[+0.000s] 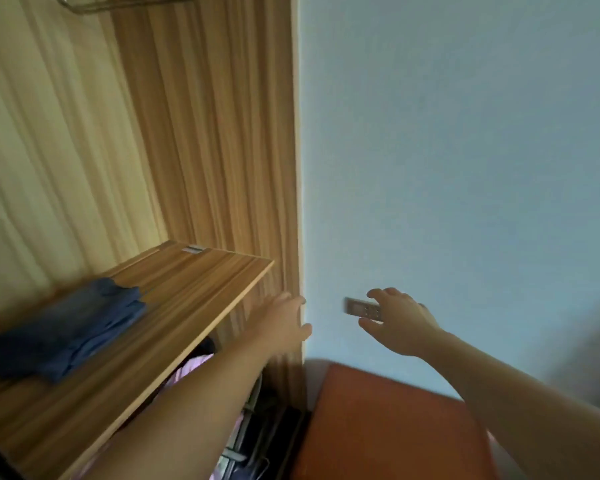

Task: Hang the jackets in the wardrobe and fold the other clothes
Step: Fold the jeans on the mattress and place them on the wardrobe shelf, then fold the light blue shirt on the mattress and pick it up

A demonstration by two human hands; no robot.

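Observation:
A folded dark blue garment (70, 332) lies on the wooden wardrobe shelf (174, 303) at the left. My left hand (284, 323) reaches forward beside the wardrobe's right side panel (222, 150), fingers relaxed and holding nothing. My right hand (399, 323) is stretched toward the pale wall, fingers spread and empty, in front of a small grey wall switch plate (357, 308). A metal hanging rail (84, 3) shows at the top left. Pink and dark clothes (191, 368) sit under the shelf, partly hidden by my left arm.
A reddish-brown surface (388, 427), perhaps a chair or cabinet top, stands at the bottom right against the light blue wall (465, 150). Wire racks or hangers (246, 455) show below the shelf. The picture is blurred from motion.

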